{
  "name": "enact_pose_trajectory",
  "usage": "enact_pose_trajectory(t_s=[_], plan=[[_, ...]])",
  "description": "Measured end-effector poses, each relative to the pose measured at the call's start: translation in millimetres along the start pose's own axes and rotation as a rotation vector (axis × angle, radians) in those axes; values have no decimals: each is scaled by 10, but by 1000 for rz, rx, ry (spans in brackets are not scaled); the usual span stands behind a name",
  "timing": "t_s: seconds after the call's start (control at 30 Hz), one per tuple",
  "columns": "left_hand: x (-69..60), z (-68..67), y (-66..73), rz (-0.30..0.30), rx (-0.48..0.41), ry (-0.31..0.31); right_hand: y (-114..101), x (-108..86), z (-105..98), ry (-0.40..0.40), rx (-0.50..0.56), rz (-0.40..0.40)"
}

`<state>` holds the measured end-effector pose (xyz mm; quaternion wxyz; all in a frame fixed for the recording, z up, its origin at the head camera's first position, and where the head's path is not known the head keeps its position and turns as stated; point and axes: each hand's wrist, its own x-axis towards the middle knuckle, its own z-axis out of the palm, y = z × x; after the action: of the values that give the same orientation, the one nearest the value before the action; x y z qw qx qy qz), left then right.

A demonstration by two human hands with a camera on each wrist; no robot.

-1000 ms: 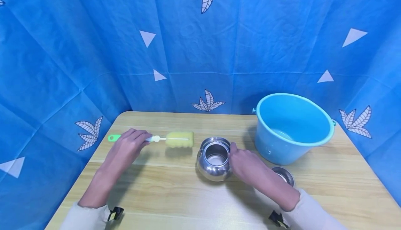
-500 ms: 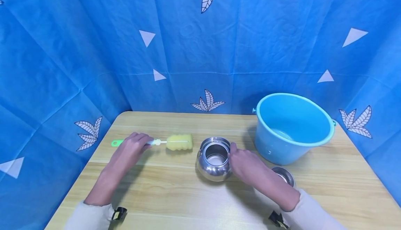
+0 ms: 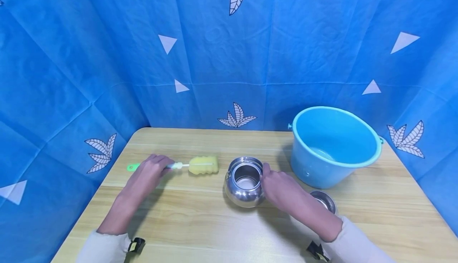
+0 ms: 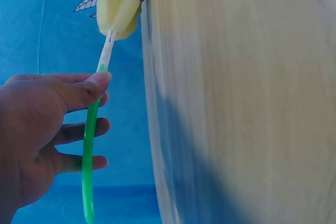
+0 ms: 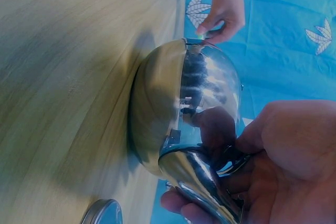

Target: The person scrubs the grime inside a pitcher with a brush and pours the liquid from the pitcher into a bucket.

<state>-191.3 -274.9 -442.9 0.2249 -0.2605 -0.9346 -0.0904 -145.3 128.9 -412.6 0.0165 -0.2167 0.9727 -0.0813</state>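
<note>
My left hand (image 3: 147,175) pinches the green handle (image 4: 90,150) of a sponge bottle brush between thumb and fingers. The brush's yellow sponge head (image 3: 203,165) points right, held above the tabletop, with the kettle farther right. An open-topped stainless steel kettle (image 3: 243,195) stands upright on the table. On its right side my right hand (image 3: 282,189) grips it; the right wrist view has the fingers around the spout (image 5: 197,179). Under my right forearm lies a round metal lid (image 3: 326,200), partly hidden in the head view.
A light blue bucket (image 3: 322,171) stands at the back right of the wooden table (image 3: 200,231). Behind the table and at both sides hangs a blue patterned cloth (image 3: 222,56).
The brush has come slightly lower in the head view, its sponge head shifting a little left and toward me. My right hand and the kettle stay where they were.
</note>
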Motion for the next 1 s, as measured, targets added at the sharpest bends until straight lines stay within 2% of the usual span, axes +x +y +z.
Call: enact_pose_trajectory(t_s=[0.23,0.43,0.8,1.0], plan=[[-11,12,-5,-17,-14,-47,-5,-1,-6,-14,-3,-3],[-26,21,-5,-59,-39,-111,-2,5,-4,-14,7,6],[-41,69,-10,-110,-9,-194,-15,11,-12,-35,39,30],[-33,89,-5,-119,4,-217,-14,8,-13,-36,48,34]])
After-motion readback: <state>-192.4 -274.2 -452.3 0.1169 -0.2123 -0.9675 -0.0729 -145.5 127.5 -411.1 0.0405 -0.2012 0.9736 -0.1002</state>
